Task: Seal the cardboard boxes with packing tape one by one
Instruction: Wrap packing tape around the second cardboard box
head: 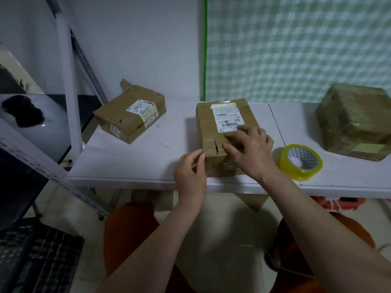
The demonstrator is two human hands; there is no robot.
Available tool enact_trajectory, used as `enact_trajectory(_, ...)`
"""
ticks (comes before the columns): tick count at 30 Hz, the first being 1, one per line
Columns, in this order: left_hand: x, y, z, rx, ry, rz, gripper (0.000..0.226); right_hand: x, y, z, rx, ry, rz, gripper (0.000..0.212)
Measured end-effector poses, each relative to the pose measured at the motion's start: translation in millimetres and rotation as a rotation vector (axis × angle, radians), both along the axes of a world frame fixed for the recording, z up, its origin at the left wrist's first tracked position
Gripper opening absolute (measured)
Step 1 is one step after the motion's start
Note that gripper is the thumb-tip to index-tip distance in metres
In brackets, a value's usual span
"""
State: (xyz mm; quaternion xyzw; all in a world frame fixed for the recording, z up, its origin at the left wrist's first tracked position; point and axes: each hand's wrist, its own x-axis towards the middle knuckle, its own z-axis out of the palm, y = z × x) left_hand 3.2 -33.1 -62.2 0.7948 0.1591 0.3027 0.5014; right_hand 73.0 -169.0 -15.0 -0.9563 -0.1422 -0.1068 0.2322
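Note:
A cardboard box (215,123) with a white shipping label stands at the middle of the white table (135,159), near the front edge. My right hand (249,151) lies flat on the box's near top, fingers spread and pressing down. At the box's front left corner, the thumb and fingers of my left hand (190,170) pinch something thin, which looks like a tape end. A roll of yellowish clear packing tape (300,161) lies on the table just right of the box.
A battered cardboard box (131,115) with labels sits at the back left of the table. A box wrapped all over in tape (355,121) stands at the far right. A metal shelf frame (69,92) rises on the left. More cardboard lies under the table.

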Motion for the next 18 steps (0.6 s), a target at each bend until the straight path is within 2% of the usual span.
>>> enact_trajectory(3,0,1,3,0.034,-0.02,-0.025,0.014,0,1,0,-0.008,0.002,0.01,0.035)
enact_trajectory(13,-6,3,5,0.343,-0.046,-0.1,0.024,1,2,0,0.018,0.005,0.001,0.033)
enact_trajectory(18,-5,7,11,0.531,-0.043,-0.053,0.021,2,2,0,0.031,0.001,0.005,0.033)
